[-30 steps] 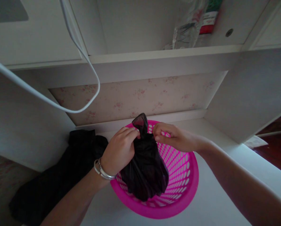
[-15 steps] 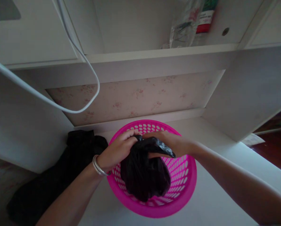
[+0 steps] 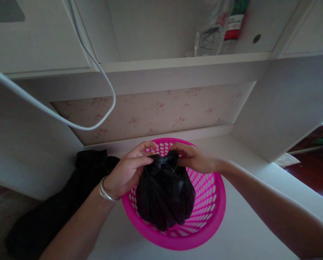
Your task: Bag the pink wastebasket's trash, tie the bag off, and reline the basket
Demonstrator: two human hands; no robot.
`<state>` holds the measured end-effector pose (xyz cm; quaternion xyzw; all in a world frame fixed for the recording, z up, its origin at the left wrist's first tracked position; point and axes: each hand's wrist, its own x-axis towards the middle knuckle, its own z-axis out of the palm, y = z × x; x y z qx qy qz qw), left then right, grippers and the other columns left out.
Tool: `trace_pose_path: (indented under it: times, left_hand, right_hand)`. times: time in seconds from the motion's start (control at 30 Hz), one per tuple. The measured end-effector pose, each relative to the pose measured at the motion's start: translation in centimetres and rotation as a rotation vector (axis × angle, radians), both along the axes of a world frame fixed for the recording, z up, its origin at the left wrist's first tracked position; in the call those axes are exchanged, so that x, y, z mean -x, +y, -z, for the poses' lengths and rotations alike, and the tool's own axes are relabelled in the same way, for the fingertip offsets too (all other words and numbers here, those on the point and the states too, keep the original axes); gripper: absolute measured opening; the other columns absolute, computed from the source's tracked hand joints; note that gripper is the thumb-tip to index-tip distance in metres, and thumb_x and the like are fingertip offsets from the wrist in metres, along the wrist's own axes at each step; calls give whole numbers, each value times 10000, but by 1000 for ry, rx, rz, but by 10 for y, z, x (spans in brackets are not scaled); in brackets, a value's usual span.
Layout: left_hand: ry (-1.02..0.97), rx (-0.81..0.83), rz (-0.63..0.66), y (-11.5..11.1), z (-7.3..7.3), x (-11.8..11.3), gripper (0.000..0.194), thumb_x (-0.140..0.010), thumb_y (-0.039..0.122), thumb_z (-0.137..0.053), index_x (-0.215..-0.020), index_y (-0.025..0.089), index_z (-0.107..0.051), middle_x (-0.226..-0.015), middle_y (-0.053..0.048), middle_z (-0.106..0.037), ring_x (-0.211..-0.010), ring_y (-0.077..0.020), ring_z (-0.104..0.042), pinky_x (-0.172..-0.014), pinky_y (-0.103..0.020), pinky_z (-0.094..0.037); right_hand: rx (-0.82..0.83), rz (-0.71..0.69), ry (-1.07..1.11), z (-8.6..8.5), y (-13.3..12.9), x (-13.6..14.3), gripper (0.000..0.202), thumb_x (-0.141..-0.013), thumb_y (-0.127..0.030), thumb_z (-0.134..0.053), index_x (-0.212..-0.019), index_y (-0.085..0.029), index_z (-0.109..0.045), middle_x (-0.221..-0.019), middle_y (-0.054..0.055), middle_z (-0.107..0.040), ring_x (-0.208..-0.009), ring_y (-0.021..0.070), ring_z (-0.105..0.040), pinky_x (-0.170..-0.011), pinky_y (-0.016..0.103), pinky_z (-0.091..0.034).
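A black plastic bag sits bunched inside a pink perforated basket. Its top is gathered into a knot-like twist between my two hands. At the left of this twist, my left hand, with silver bangles at the wrist, grips the bag's edge; its thumb lies on the plastic and its index finger is raised toward the basket's far rim. From the right, my right hand pinches the gathered plastic between thumb and fingers. Some fingertips of both hands are hidden behind the bag.
The basket stands on a white surface against floral wallpaper. Black cloth-like material lies at the left. A white cable loops in the upper left. Above, a shelf holds a clear plastic package and a bottle.
The loose black flap over my right hand has gone down, and that hand now shows beside the gathered top. My left hand has shifted slightly left, its fingers looser.
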<state>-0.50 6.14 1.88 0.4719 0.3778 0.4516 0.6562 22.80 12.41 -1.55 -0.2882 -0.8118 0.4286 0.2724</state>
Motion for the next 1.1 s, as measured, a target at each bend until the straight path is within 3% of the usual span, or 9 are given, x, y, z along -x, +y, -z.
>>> trace_pose_path:
  times: [0.2,0.37,0.5,0.67,0.77,0.83,0.9,1.0,1.1]
  left_hand:
    - [628,-388,156,-3,-7,13,300,-790,341,-747,-1067,243,-685,-929,-5,-683,-861,-191,-626,-767,-294,-478]
    - [932,-538,0,-4,-10,24,181,-902,403,-632,-909,223,-652,-803,20,-653,-668,-147,-564,-630,-269,-430]
    - [575,-506,-225,-10,-5,27,238,-955,466,-545,-993,232,-565,-858,8,-637,-770,-162,-602,-700,-274,-478]
    - [181,-404,-239,-16,2,24,510,-760,316,-817,-1170,287,-515,-1049,8,-675,-886,-172,-650,-801,-289,-529]
    - [146,-401,-365,-16,-1,22,441,-699,235,-862,-1063,261,-614,-893,46,-682,-816,-150,-640,-765,-250,-522]
    - [72,-397,-512,-15,-8,24,289,-733,253,-832,-960,238,-653,-840,49,-683,-784,-148,-633,-717,-245,-526]
    - [-36,-388,-659,-15,-18,32,167,-772,229,-785,-885,228,-662,-813,50,-687,-772,-143,-634,-695,-241,-534]
    - [-132,-290,-778,-16,-30,52,104,-825,132,-699,-817,214,-635,-694,76,-634,-657,-97,-585,-602,-197,-510]
    - [-68,-150,-792,-22,-27,77,102,-859,113,-649,-834,206,-615,-677,76,-606,-617,-93,-556,-536,-191,-472]
  right_hand:
    - [72,175,126,2,8,2,188,-869,-317,-544,-938,-178,-649,-840,8,-645,-782,160,-566,-732,305,-442]
    - [20,390,131,12,18,-4,157,-825,-283,-526,-889,-180,-625,-738,-15,-588,-692,148,-525,-649,285,-405]
    - [-36,414,88,10,13,-3,154,-765,-158,-518,-882,-188,-613,-810,14,-649,-767,172,-583,-690,309,-455]
    - [28,57,202,-18,-18,9,543,-777,-187,-670,-1297,-244,-524,-1215,58,-668,-1128,210,-615,-947,376,-489]
    - [-24,41,43,-30,-29,15,432,-837,-325,-702,-1248,-230,-606,-1034,30,-718,-979,214,-655,-830,335,-516]
    - [-58,155,24,-33,-28,10,222,-873,-377,-660,-991,-194,-701,-825,-3,-691,-807,188,-642,-714,300,-500]
    - [-16,385,166,-32,-25,-3,239,-858,-422,-671,-851,-184,-692,-696,-24,-616,-661,147,-582,-588,261,-451]
    - [154,722,490,-32,-24,-34,283,-754,-452,-780,-843,-203,-678,-553,-66,-459,-465,91,-411,-423,231,-319]
    - [261,862,677,-35,-33,-62,266,-682,-373,-836,-829,-208,-687,-538,-67,-451,-413,76,-348,-376,240,-268]
